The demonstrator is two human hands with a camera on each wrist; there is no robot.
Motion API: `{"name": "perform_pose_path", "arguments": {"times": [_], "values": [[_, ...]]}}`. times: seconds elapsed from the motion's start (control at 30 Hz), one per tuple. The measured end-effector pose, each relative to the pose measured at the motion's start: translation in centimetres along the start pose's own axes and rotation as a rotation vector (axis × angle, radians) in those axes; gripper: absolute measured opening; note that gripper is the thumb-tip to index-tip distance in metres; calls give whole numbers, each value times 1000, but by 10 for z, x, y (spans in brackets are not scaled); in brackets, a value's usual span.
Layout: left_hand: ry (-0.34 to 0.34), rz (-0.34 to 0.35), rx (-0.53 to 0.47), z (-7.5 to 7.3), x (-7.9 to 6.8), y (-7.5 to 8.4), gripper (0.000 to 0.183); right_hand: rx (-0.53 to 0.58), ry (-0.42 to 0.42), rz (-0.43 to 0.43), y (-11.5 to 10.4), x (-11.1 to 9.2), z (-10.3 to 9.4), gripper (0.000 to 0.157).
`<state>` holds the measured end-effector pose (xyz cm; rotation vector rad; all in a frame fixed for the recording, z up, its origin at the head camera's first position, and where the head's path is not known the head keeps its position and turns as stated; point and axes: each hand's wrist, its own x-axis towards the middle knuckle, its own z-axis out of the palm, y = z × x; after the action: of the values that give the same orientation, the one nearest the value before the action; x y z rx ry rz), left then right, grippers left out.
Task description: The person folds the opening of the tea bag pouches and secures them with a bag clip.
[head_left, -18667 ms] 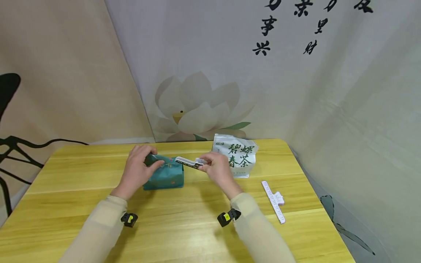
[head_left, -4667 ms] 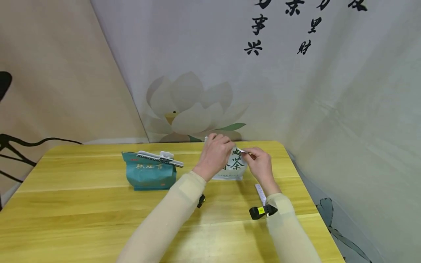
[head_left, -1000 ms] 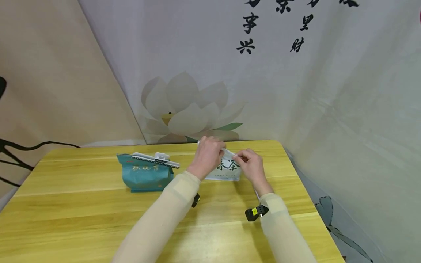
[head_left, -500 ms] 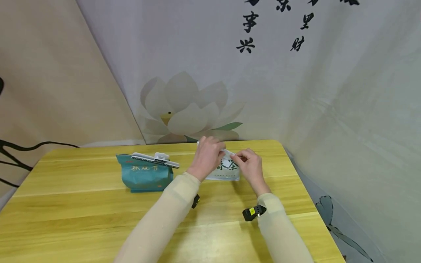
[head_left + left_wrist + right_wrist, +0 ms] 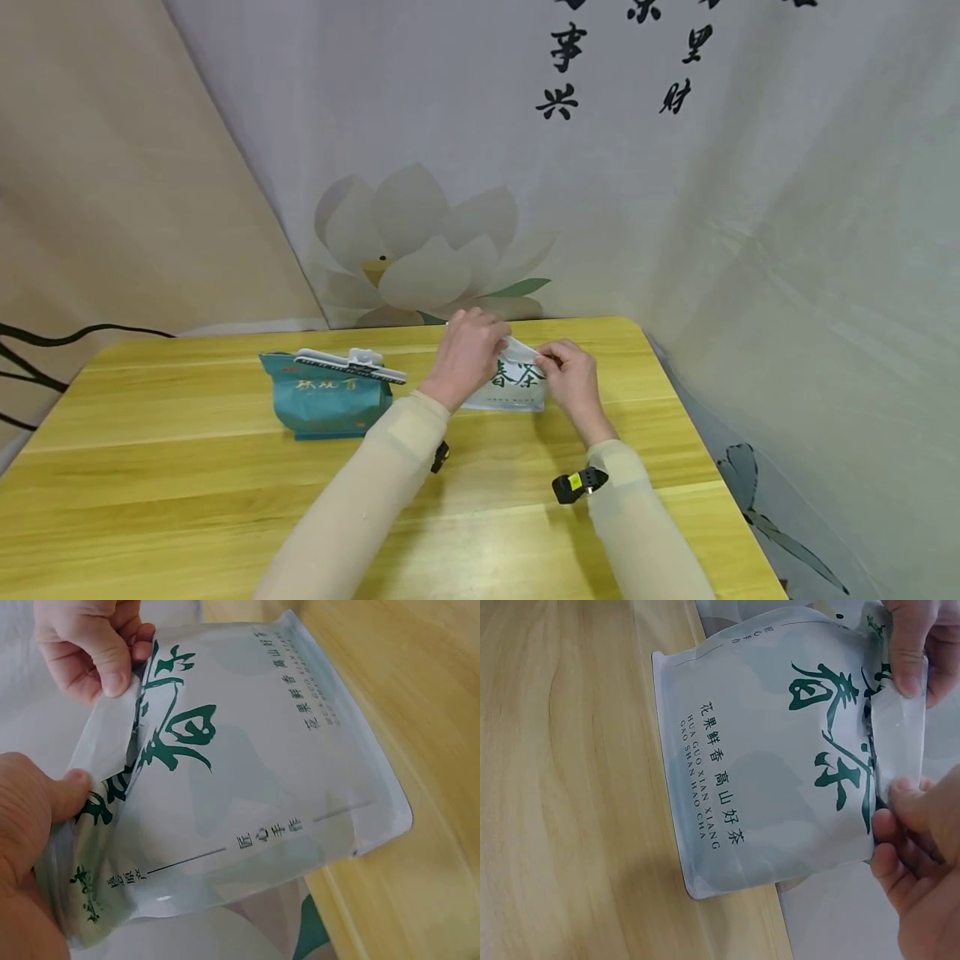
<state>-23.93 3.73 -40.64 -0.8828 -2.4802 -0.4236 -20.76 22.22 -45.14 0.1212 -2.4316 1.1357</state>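
Tea pouch (image 5: 765,772), pale and slightly glossy, carries large green brush-style characters on its front and smaller lines of print, with pinyin, near the bottom. Its top is turned over into a plain white flap (image 5: 900,731) that partly covers the upper lettering, and the material creases around the fold.

To its left on the wood-grain surface (image 5: 187,483) stands a teal tea bag (image 5: 322,404) with a white sealing clip (image 5: 348,365) slanting across its top, the clip's lower edge dark and marked. Behind hangs a pale cloth backdrop (image 5: 420,225) printed with a lotus and black characters. In the head view, the left hand (image 5: 467,354) covers the pouch's upper left part.

The pouch sits near the far edge of the surface, between the two hands and touching both: the left hand grips one end of the flap, thumb on the front, while the right hand (image 5: 572,375) pinches the other end, its fingers curled.
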Motion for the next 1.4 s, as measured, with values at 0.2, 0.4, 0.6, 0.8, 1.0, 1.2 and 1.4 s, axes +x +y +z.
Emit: {"name": "perform_pose_path", "arguments": {"times": [0.2,0.4,0.6,0.8,1.0,1.2,1.4], "values": [[-42,5,65,-2,-1,0,7,0,-2,13,0,-1,1,3],[-42,-5,60,-3,-2,0,5,-14,-3,7,1,-2,1,4],[-23,-15,20,-1,-4,-1,5,-12,-24,11,-1,-3,-3,5],[-22,-22,-4,0,-5,-3,5,43,-66,40,-1,-4,-6,10],[-26,-16,-7,2,-5,-6,7,88,-92,56,1,-7,-11,12],[-9,-20,-24,1,-6,-6,9,71,-90,71,2,-10,-18,15],[-19,-29,-36,1,-6,-5,10,56,-94,76,3,-13,-27,18]]}}
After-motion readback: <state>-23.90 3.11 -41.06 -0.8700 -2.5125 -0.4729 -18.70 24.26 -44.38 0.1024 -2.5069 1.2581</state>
